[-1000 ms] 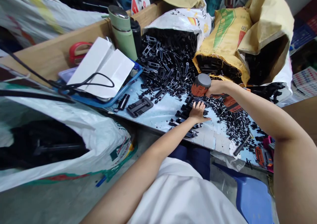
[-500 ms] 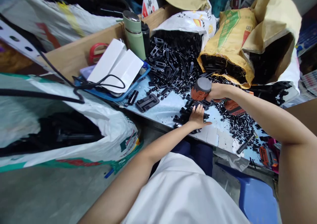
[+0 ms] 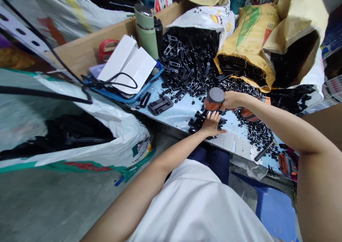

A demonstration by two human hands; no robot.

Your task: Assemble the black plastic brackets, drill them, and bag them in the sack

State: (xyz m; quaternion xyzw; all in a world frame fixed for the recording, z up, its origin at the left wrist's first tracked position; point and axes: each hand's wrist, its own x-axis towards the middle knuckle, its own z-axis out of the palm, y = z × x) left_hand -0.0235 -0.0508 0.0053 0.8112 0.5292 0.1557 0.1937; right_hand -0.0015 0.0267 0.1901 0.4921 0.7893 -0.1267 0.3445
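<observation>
My right hand (image 3: 232, 100) is wrapped round the handle of an orange and dark grey cordless drill (image 3: 214, 98). Its grey rear end points up, and its lower tip is hidden behind my left hand. Close beside it, my left hand (image 3: 211, 124) lies palm down on a row of black plastic parts (image 3: 196, 122), fingers stretched out and thumb apart. Which of these parts sits under the drill I cannot make out. To the right spreads a heap of screws with black heads (image 3: 260, 133).
Black clips (image 3: 187, 63) spill from a white sack. A yellow sack (image 3: 248, 39) stands right of them. On the left are a blue tray (image 3: 128, 100), a green flask (image 3: 146, 31) and a black holder (image 3: 160, 105). A dark-handled tool (image 3: 263, 152) lies near the front edge.
The view has turned a little to the left. The drill has tilted slightly and sits closer to my left hand, which has moved slightly along the row of black parts.
</observation>
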